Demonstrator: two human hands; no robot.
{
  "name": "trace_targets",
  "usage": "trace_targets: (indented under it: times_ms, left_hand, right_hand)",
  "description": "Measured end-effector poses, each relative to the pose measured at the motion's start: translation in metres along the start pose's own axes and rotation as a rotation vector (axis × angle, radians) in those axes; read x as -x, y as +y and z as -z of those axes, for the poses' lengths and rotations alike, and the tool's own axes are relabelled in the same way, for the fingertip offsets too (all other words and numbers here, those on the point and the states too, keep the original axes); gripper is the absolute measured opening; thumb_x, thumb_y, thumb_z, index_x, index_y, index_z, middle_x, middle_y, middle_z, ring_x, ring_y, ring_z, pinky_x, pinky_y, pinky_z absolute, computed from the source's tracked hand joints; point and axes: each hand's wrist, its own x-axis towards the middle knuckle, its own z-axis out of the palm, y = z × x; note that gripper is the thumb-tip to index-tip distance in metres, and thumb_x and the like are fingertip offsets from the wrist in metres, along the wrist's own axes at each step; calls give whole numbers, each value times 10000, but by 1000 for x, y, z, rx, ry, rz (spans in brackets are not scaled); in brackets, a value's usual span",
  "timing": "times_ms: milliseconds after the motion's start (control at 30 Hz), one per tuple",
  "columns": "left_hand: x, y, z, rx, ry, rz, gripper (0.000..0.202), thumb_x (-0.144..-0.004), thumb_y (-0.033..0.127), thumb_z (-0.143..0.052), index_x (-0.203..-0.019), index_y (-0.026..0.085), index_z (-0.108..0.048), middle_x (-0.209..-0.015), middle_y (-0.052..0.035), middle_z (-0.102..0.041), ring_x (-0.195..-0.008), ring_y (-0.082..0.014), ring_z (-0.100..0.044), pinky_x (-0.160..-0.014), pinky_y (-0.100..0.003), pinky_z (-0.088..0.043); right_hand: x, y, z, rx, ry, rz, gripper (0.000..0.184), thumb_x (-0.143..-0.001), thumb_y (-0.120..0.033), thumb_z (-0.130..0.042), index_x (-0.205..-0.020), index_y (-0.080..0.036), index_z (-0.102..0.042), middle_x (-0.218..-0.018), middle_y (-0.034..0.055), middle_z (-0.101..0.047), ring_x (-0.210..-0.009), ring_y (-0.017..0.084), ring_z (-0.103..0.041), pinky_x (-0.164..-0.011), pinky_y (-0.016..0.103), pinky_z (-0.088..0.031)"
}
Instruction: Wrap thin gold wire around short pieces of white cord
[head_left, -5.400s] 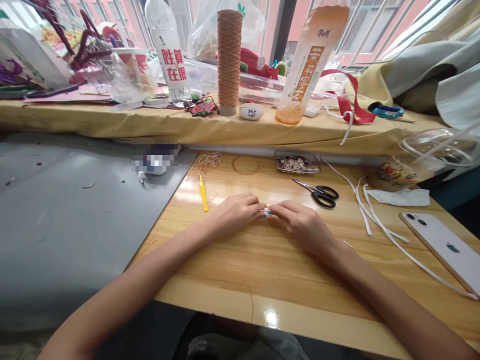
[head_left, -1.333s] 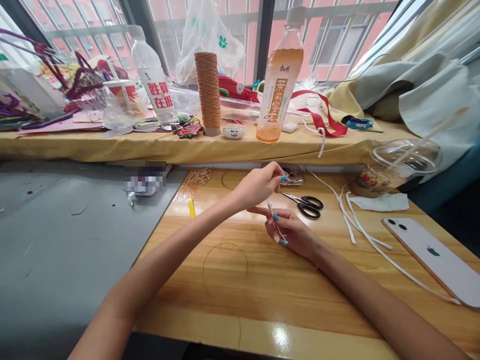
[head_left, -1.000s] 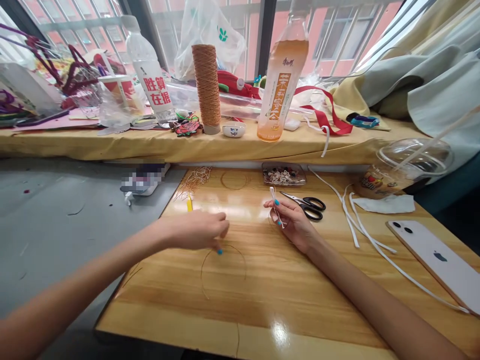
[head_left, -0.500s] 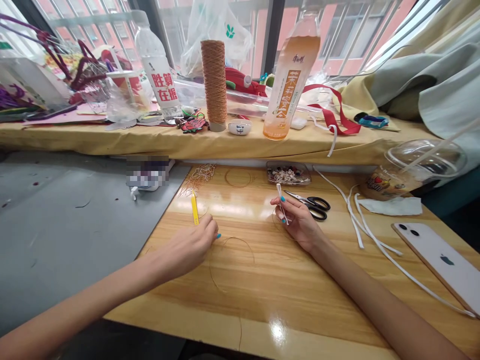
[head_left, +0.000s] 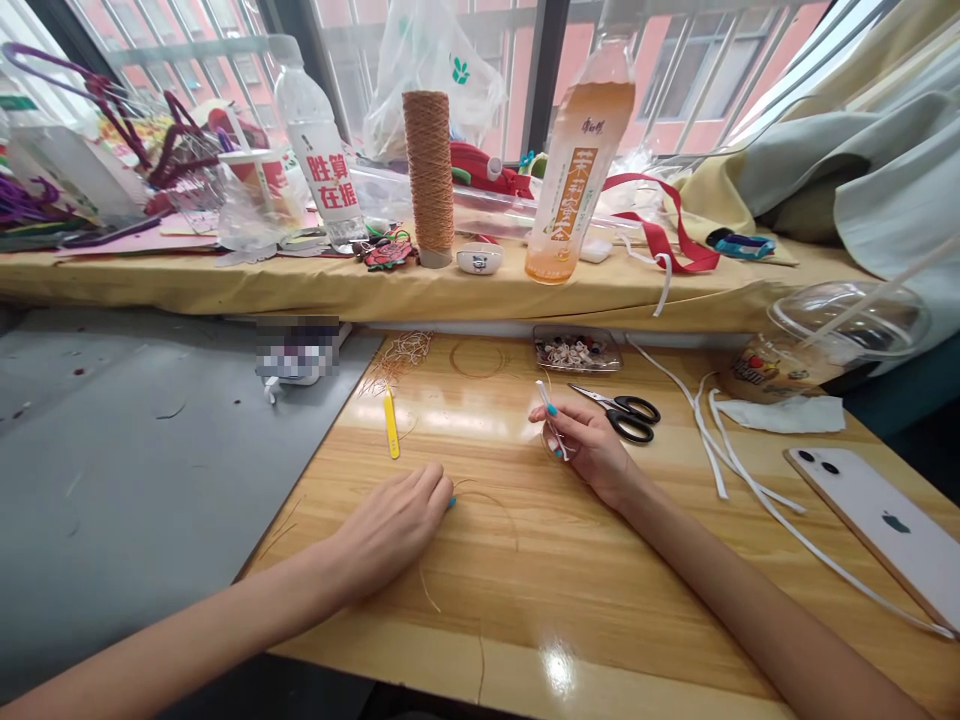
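My right hand pinches a short folded piece of white cord between thumb and fingers, held above the wooden table. A thin brown thread curls around those fingertips. My left hand is low over the table with its fingers closed. Another loop of brown thread runs out from its fingertips, though the grip itself is partly hidden. Beyond the left hand lie yellow tweezers, pointing away from me. Black-handled scissors rest just right of my right hand, blades partly spread.
A small clear tray of beads and bits stands at the table's back. White cords, a phone and a plastic cup occupy the right side. A spool of brown thread and a tea bottle stand on the cloth-covered ledge.
My left hand has moved right and nearer to me, away from the tweezers, and the thread loop has shifted with it. The right hand has shifted slightly left and down, tilting the cord.
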Motion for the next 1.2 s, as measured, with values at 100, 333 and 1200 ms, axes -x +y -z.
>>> trace_targets:
  times_ms: [100,333,1200]
  left_hand:
    - [1,-4,-1,57,16,-3,235,-864,170,-223,-755,152,-431,-742,-38,-459,-607,-149,-401,-535,-268,-304]
    - [2,-11,1,61,167,87,285,-876,212,-202,-724,141,-433,-695,-27,-438,-552,-124,-387,-487,-245,-266]
    - [-115,-79,46,-174,297,195,331,-907,263,-203,-878,69,-470,-856,-65,-517,-651,-108,-470,-596,-211,-353]
  right_hand:
    - [1,1,0,16,-16,5,168,-701,-336,-595,-733,-178,-646,-498,-24,-493,-463,60,-391,-416,197,-241]
    - [0,1,0,8,-9,1,169,-707,-329,-592,-737,-173,-648,-479,-29,-490,-446,52,-381,-417,198,-220]
    - [2,0,-5,166,-9,-20,240,-706,-401,-567,-755,-175,-632,-453,-38,-468,-413,54,-327,-403,210,-181]
